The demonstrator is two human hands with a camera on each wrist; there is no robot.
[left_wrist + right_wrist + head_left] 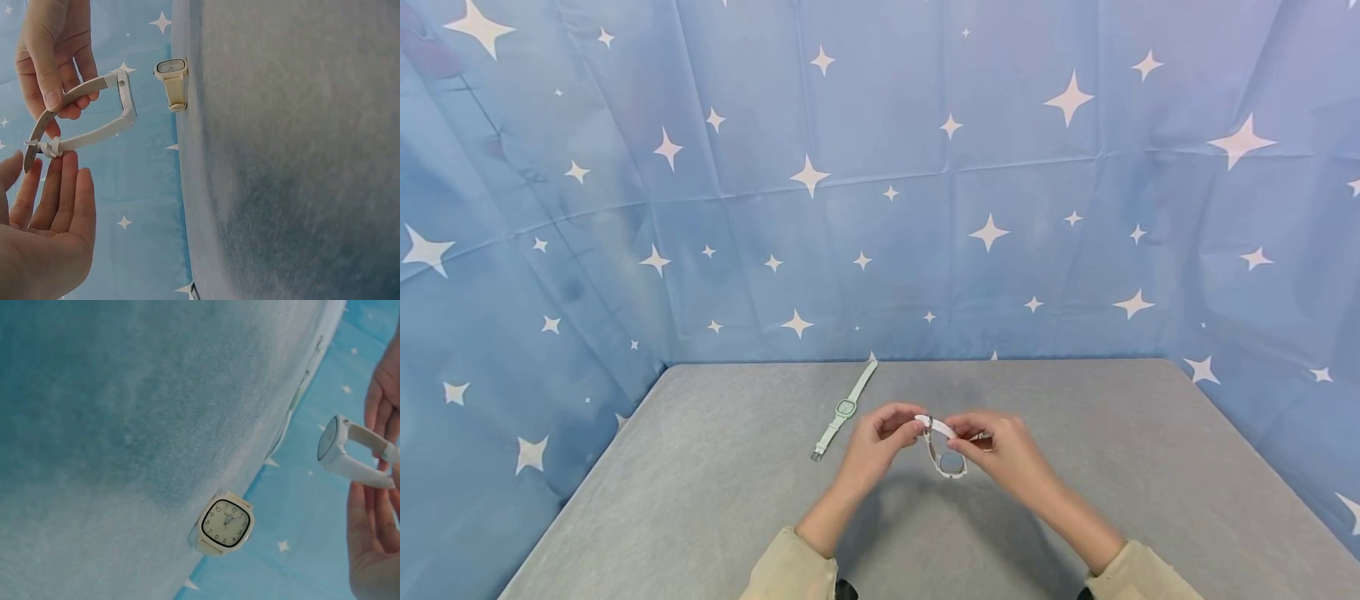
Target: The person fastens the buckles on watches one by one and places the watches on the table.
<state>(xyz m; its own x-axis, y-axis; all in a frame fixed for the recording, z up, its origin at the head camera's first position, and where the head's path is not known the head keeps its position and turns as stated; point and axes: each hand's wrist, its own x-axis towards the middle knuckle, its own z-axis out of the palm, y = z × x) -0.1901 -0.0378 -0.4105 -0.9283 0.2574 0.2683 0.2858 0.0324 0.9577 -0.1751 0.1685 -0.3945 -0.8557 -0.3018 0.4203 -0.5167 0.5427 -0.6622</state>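
Note:
Between both hands hangs a white wristwatch [952, 463], its strap closed into a loop through the buckle [45, 149]. My left hand [874, 442] pinches the strap near its buckle end, thumb against fingers. On the other side, my right hand [1006, 450] grips the strap between thumb and fingers. The watch is held above the grey table, dial low in the head view. A cream wristwatch [226, 523] with a squarish numbered dial stands on the table beyond; in the head view it is mostly hidden behind my right hand.
A pale green wristwatch [846, 408] lies stretched out on the grey table [700, 500], left of my left hand. Behind the table and along its sides hangs a blue curtain [880, 225] with white stars.

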